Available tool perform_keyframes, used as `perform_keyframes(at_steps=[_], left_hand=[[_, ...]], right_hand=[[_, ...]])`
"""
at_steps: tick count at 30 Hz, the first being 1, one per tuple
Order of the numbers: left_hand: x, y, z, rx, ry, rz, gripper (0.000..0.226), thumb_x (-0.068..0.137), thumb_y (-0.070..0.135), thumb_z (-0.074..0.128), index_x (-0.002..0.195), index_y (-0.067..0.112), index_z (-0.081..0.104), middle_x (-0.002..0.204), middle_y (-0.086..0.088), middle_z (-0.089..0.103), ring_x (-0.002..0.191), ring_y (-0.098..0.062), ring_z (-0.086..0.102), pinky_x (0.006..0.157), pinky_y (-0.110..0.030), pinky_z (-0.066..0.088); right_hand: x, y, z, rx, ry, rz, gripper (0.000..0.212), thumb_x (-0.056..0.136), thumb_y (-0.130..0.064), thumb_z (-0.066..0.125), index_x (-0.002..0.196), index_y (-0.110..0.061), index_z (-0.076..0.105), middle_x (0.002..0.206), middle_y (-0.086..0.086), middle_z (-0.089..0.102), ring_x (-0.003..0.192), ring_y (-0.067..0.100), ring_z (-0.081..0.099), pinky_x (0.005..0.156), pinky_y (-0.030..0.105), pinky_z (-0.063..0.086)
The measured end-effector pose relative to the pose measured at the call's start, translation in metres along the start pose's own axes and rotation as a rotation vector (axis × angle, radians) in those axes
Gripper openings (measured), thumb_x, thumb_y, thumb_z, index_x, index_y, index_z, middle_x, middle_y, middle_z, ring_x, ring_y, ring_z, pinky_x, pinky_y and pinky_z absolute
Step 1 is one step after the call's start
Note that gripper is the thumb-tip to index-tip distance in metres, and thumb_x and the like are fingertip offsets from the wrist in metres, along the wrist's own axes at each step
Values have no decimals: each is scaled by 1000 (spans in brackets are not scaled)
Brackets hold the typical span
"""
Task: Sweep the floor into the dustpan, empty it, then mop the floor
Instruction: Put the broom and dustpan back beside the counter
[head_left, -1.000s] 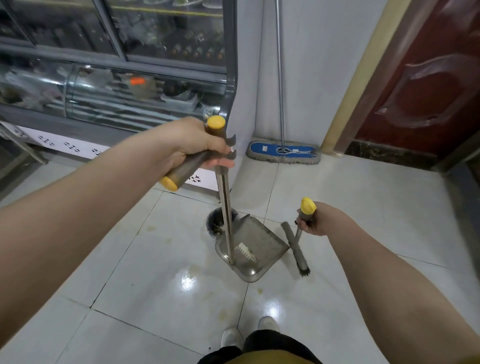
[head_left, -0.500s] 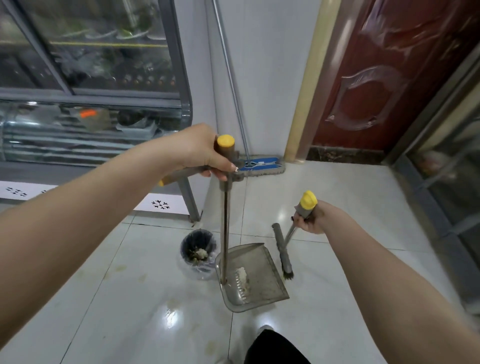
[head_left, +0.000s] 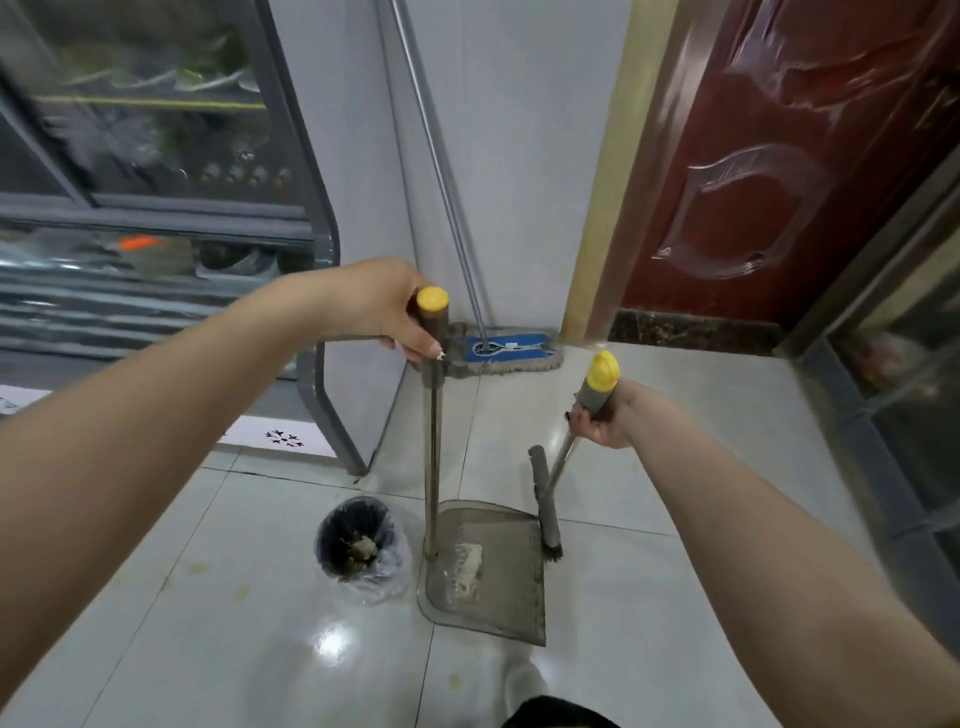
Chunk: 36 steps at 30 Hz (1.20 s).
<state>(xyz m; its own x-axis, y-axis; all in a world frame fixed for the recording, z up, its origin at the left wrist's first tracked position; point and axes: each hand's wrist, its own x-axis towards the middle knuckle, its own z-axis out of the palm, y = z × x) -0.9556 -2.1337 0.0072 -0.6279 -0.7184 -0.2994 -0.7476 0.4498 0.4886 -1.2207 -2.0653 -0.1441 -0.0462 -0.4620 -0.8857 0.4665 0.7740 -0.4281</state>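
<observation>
Gripping noted: dustpan (head_left: 485, 566) handle enclosed by left hand (head_left: 382, 306), broom (head_left: 546, 512) handle by right hand (head_left: 610, 415).
Dustpan was judged light, rigid, best lifted by its upright handle; debris inside was judged loose.

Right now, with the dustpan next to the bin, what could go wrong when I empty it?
1. The bin has a small mouth beside a wide dustpan, so debris may spill past it.
2. The light bin could tip if knocked.
3. The broom in the right hand leaves no hand to steady anything.
</observation>
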Motion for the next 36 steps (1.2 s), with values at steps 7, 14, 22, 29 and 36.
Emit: perform_keyframes(at_steps=[7, 14, 22, 29, 36], left_hand=[[63, -3, -9, 171, 6, -27, 29, 72, 23, 79, 98, 13, 70, 88, -8, 72, 83, -23, 67, 82, -36, 54], [125, -44, -31, 201, 44, -60, 33, 75, 24, 77, 103, 11, 68, 95, -6, 70, 91, -22, 63, 85, -34, 48], [212, -134, -63, 114, -37, -51, 36, 72, 19, 80, 106, 13, 69, 96, -3, 71, 92, -18, 64, 87, -35, 49], [274, -188, -73, 124, -108, -87, 34, 72, 20, 79, 104, 18, 71, 96, 4, 71, 91, -13, 63, 78, -23, 43], [308, -226, -84, 77, -84, -221, 42, 74, 21, 79, 114, 20, 67, 106, -2, 70, 102, -19, 61, 90, -31, 46]], right_hand=[[40, -70, 7, 14, -22, -20, 29, 96, -18, 38, 73, -1, 43, 68, 12, 43, 24, 18, 47, 25, 15, 36], [90, -139, 44, 24, -29, -17, 31, 95, -22, 43, 70, -4, 41, 63, 9, 41, 24, 16, 45, 26, 15, 37], [165, -220, 114, -47, 10, 29, 34, 94, -27, 39, 67, -7, 38, 37, 7, 41, 21, 14, 39, 25, 11, 31], [224, -264, 161, 5, 11, 72, 35, 95, -26, 40, 65, -7, 38, 44, 6, 38, 20, 13, 36, 27, 9, 30], [275, -306, 203, -8, -77, 171, 31, 96, -27, 42, 74, -5, 45, 54, 8, 41, 23, 16, 41, 29, 13, 37]])
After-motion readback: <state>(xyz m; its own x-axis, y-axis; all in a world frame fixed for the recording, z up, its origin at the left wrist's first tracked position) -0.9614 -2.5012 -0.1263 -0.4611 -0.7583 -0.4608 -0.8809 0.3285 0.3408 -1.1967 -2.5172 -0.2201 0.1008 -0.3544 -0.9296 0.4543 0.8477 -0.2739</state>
